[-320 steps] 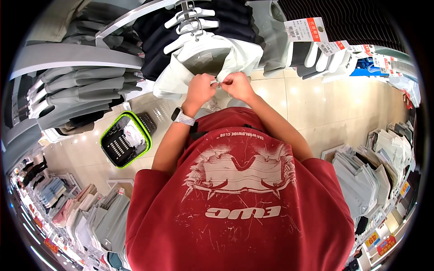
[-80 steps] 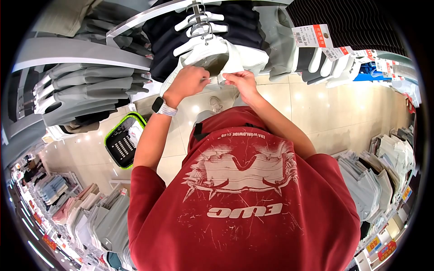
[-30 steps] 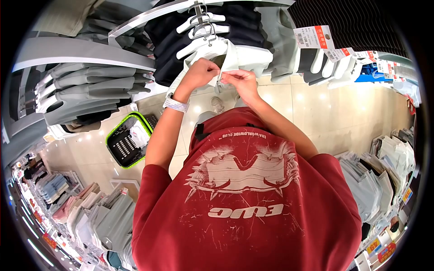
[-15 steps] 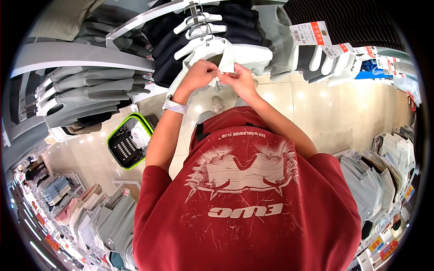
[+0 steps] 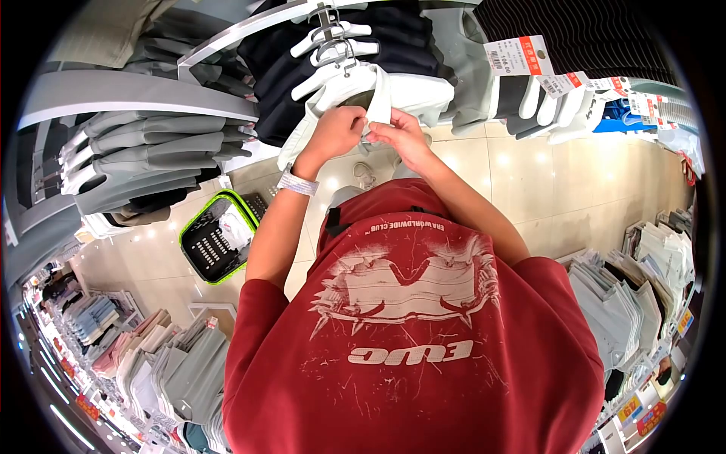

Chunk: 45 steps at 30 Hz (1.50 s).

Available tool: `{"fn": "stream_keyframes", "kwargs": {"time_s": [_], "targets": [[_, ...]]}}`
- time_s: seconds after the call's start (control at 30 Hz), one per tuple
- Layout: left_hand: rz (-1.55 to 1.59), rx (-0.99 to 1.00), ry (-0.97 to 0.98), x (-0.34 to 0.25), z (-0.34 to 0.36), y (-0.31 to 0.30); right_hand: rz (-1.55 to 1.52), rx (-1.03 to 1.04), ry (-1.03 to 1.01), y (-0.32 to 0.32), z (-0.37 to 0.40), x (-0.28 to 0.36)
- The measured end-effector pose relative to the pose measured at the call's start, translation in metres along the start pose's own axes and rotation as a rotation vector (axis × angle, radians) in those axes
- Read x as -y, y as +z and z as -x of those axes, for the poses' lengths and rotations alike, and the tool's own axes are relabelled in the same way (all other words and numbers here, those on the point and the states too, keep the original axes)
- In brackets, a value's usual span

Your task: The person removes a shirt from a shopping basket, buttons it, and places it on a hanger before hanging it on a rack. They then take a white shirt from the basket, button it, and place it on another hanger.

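Note:
A white collared shirt hangs on a white hanger from the rack in front of me. My left hand is closed at the left side of its neck opening, fingers pinched on the front edge just under the collar. Opposite it, my right hand pinches the right front edge below the collar point, thumb and fingers pressed together. The two hands are almost touching. Whatever small part lies between the fingertips, such as a button, is too hidden to make out.
Dark garments hang behind the shirt, and tagged clothes hang to the right. Grey garments hang at left. A black basket with a green rim stands on the floor, holding something white. Folded clothing stacks lie behind me.
My left hand has shifted slightly right and down, its knuckles turning. My right fingers have curled a little on the shirt front. The shirt stays on its hanger.

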<state>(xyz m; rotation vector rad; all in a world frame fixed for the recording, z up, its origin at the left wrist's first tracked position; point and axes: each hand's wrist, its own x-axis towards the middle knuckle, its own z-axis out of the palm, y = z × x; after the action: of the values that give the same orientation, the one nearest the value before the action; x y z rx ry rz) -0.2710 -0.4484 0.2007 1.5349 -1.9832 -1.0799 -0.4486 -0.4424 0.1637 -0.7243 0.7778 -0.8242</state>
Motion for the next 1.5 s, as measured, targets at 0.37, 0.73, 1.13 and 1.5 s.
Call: {"fn": "stream_keyframes", "kwargs": {"time_s": [0.37,0.73,1.13,1.5], "targets": [[-0.024,-0.006,0.046,0.001,0.005,-0.003,-0.040,0.061,0.063,-0.002,-0.003,0.000],[0.059,0.042,0.023,0.001,0.005,-0.006,-0.055,0.094,0.115,-0.004,-0.001,0.004],[0.058,-0.035,0.131,-0.005,0.006,-0.001,-0.038,0.105,0.117,-0.005,-0.002,0.003],[0.246,0.000,0.026,0.005,0.009,0.004,-0.112,0.102,0.167,-0.011,-0.001,0.002]]}}
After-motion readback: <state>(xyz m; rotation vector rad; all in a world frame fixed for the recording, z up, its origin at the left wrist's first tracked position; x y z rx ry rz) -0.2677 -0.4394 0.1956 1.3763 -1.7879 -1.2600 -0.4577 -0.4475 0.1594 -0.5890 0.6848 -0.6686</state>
